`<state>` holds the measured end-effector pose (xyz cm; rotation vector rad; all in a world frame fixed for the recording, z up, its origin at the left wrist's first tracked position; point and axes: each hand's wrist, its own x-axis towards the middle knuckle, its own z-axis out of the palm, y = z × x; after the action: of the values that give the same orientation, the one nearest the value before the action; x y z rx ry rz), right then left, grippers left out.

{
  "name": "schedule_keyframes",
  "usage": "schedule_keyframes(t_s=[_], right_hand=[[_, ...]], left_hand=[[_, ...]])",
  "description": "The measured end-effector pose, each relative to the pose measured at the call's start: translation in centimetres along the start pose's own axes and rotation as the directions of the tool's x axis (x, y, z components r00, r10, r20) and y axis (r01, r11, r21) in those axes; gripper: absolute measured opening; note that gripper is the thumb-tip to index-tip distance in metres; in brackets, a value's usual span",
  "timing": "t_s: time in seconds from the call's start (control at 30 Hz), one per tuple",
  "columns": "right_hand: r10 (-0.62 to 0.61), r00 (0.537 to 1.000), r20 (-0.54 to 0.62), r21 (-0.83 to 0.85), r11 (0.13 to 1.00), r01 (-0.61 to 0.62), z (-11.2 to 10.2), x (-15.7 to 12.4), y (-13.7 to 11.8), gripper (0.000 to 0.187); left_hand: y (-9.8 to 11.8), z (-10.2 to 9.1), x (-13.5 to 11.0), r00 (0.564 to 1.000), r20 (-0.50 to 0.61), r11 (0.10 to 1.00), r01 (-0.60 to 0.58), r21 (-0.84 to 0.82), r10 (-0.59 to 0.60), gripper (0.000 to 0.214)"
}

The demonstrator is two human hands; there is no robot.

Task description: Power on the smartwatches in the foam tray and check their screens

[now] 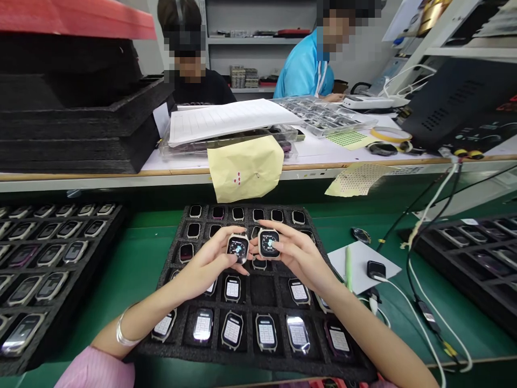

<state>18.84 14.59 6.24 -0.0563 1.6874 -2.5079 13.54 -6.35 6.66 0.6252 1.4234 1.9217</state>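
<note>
My left hand (220,250) grips a smartwatch without a strap (237,249), its screen lit with a dial. Close beside it, my right hand (293,250) holds a second smartwatch (268,243) with a similar dial showing, the thumb over its screen edge. Both are held above a black foam tray (238,358) whose compartments carry many more watches. Front-row watches such as this one (266,331) show white lit screens, while the back-row ones (238,214) are dark. One compartment (262,291) below my hands holds no watch. My hands and forearms hide part of the tray.
More foam trays of watches stand at left (81,285) and right (456,269). White paper (388,258) with a green pen (348,269), a dark watch (376,269) and cables (420,328) lie at right. A shelf edge (307,173) crosses behind; two people sit beyond.
</note>
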Motion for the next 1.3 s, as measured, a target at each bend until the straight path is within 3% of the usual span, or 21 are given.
schedule_keyframes(t_s=[0.3, 0.53, 0.73, 0.87, 0.93, 0.97, 1.07, 1.13, 1.3], right_hand=[[-0.05, 0.998, -0.03, -0.101, 0.994, 0.046, 0.2, -0.3, 0.1, 0.042], [-0.132, 0.99, -0.049, -0.344, 0.933, 0.107, 0.3, -0.4, 0.1, 0.042], [-0.032, 0.99, 0.135, -0.317, 0.946, 0.074, 0.1, -0.9, -0.1, 0.071], [0.021, 0.986, 0.166, -0.358, 0.933, 0.04, -1.1, -1.8, 0.3, 0.068], [0.035, 0.99, 0.136, -0.526, 0.849, 0.043, -2.5, -2.2, 0.3, 0.06], [0.028, 0.993, 0.11, -0.646, 0.762, 0.05, -3.4, -2.4, 0.3, 0.056], [-0.054, 0.996, 0.069, -0.916, 0.393, 0.084, -6.4, -2.5, 0.6, 0.043], [-0.083, 0.993, 0.088, -0.969, 0.225, 0.105, -8.3, -2.5, 1.1, 0.04], [-0.058, 0.99, 0.131, -0.986, 0.1, 0.136, -10.9, -2.5, 2.8, 0.044]], left_hand=[[-0.1, 0.0, 0.0, 0.999, -0.011, 0.998, -0.036, 0.056, 0.037, 0.04], [-0.4, 0.0, 0.1, 0.998, 0.025, 0.997, -0.063, 0.042, 0.062, 0.038], [-0.4, -0.1, 0.2, 0.997, -0.012, 0.996, -0.078, 0.048, 0.079, 0.039], [-0.5, 0.1, 0.2, 0.998, 0.002, 0.997, -0.069, 0.016, 0.069, 0.036], [-0.7, 0.3, 0.2, 0.998, 0.011, 0.998, -0.061, -0.001, 0.061, 0.033], [-0.7, 0.4, 0.2, 0.998, 0.014, 0.998, -0.057, -0.009, 0.057, 0.032], [-0.8, 0.8, 0.2, 0.999, 0.019, 0.998, -0.047, -0.034, 0.048, 0.028], [-0.9, 1.0, 0.2, 0.999, 0.016, 0.998, -0.044, -0.044, 0.044, 0.027], [-1.1, 1.2, 0.4, 0.999, -0.002, 0.997, -0.041, -0.059, 0.041, 0.026]])
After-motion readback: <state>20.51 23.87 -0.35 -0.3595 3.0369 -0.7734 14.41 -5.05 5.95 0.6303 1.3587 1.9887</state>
